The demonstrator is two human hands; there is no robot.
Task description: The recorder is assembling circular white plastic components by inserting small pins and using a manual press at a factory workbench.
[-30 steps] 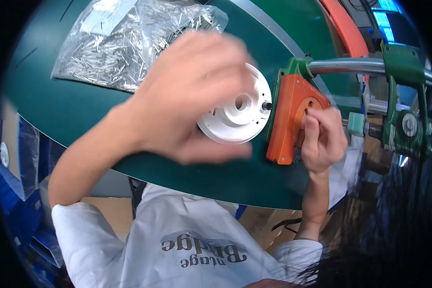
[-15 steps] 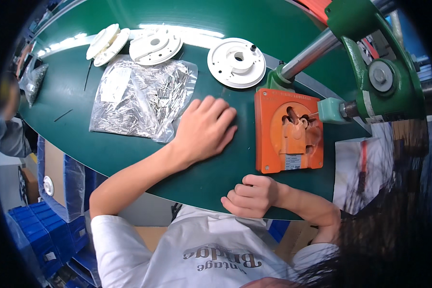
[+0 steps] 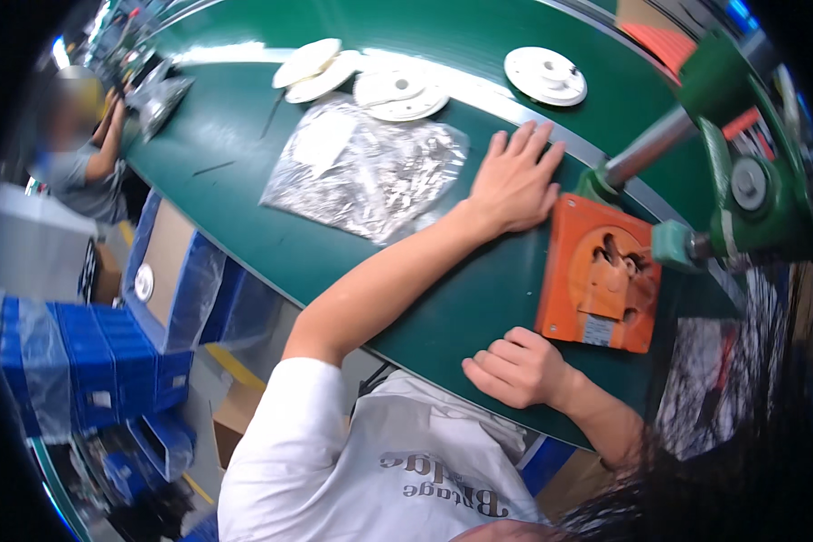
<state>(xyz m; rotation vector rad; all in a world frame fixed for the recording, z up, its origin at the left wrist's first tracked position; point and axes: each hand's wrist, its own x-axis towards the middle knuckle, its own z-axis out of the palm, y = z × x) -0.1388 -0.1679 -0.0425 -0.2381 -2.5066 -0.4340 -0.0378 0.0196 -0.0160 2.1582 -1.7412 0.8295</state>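
The left hand (image 3: pixel 512 181) lies flat and open, palm down, on the green table (image 3: pixel 271 235), between the clear plastic bag of small metal parts (image 3: pixel 361 172) and the orange fixture block (image 3: pixel 599 275), holding nothing. The right hand (image 3: pixel 515 369) rests near the table's front edge as a loose, empty fist, just below the block. White round discs (image 3: pixel 545 74) lie farther back.

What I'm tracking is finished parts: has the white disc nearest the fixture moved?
Yes: the white disc went from the left hand, against the orange fixture, to the green table beyond it.
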